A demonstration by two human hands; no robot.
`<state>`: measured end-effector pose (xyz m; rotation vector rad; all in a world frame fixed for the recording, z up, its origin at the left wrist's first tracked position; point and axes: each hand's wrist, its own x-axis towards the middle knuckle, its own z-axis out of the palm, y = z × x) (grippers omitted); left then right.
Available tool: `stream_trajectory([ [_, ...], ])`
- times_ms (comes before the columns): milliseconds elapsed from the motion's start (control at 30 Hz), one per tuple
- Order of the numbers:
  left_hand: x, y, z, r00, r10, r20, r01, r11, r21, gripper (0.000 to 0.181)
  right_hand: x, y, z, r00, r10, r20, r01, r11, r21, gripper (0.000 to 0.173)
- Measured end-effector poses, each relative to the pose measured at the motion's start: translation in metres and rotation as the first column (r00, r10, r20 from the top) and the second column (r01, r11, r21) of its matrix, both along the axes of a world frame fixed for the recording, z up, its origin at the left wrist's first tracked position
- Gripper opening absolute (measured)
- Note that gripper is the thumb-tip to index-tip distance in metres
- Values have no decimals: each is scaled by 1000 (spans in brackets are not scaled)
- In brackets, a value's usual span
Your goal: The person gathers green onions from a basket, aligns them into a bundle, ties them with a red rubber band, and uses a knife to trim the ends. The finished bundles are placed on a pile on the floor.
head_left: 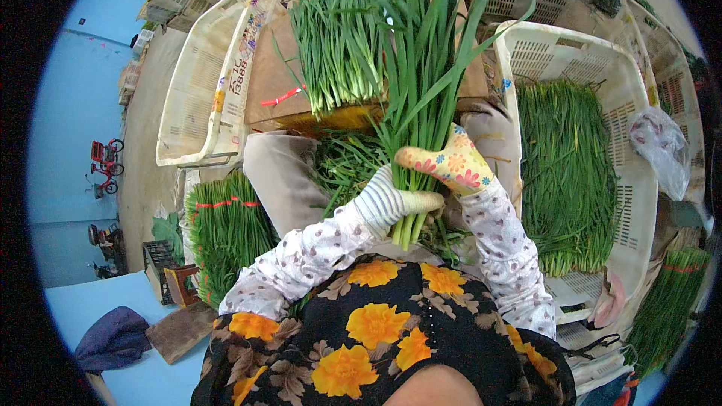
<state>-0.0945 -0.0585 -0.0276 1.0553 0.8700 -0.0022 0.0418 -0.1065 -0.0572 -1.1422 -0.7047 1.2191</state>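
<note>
A bunch of long green leafy stalks, apparently garlic chives (420, 90), stands between my hands, pale stem ends towards my body. My left hand (395, 200), in a striped glove, wraps the stalks low, near the stem ends. Just above it, my right hand (448, 162), in a yellow flowered glove, grips the same bunch with the thumb across the front. Beyond them, a pile of similar stalks (338, 48) lies on a brown board (271, 67). A red strip (282, 96) rests by that pile's left side. Loose green leaves (350, 163) lie between my knees.
At my right stands a white plastic crate (626, 62) holding many stalks. A tilted white crate (189, 84) bearing writing is at the left. Below it are bundles tied with red bands (231, 231). A clear plastic bag (660, 149) hangs at the right crate's rim.
</note>
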Motion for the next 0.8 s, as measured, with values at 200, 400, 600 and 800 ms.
stream_trajectory([
  [200,-5,-20,-8,994,-110,28,105,984,144,25,18,10,-4,930,-54,-365,44,998,-35,31],
  [400,-11,-8,16,970,-188,153,214,962,-172,34,71,42,17,905,-298,-303,294,954,-61,41],
  [600,4,20,63,937,51,346,61,951,-303,27,45,-6,29,810,-108,-577,205,973,105,44],
  [800,24,-19,33,987,-121,102,139,970,-199,24,9,-30,19,894,71,-442,-70,997,19,43],
])
